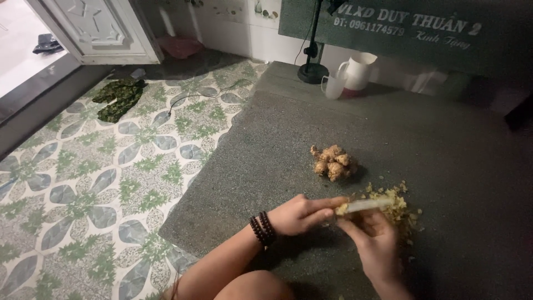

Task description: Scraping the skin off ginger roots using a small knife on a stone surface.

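Work was confined to the near right part of the grey stone slab, whose left edge met the patterned floor tiles; open slab remained ahead. A pale knife was held closed-fisted in the left hand. Chopped yellow ginger was steadied under the right hand. A knobbly ginger root lay just beyond.

Only one sign in view: a wide, dark green rectangular board with pale lettering, standing at the far right of the scene, upright against the white wall behind the grey slab. Partly crossed near its left end by a thin black stand pole, lower edge just above a white jug. No packages, labels or screens visible.
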